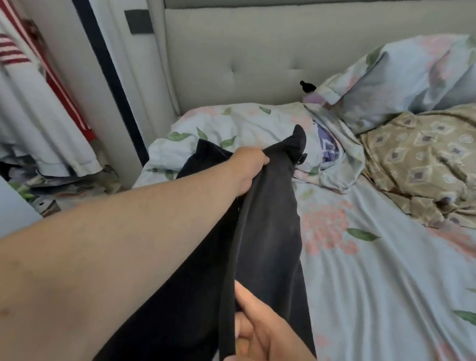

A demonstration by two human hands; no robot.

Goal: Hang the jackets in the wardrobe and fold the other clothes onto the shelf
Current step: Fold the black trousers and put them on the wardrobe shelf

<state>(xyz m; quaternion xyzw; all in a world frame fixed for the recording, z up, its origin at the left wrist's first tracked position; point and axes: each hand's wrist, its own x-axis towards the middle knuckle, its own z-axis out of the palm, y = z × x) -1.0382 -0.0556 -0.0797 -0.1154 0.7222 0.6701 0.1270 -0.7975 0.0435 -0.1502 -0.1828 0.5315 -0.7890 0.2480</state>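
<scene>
black garment (pixel 270 236) | plain, creased, taut | left hand (pixel 249 167), right hand (pixel 265 342) gripping

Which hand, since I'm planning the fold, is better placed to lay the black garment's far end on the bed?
Probably the left. The left hand grips the black garment at its far end, out over the bed; the right hand pinches an edge near the body.
</scene>
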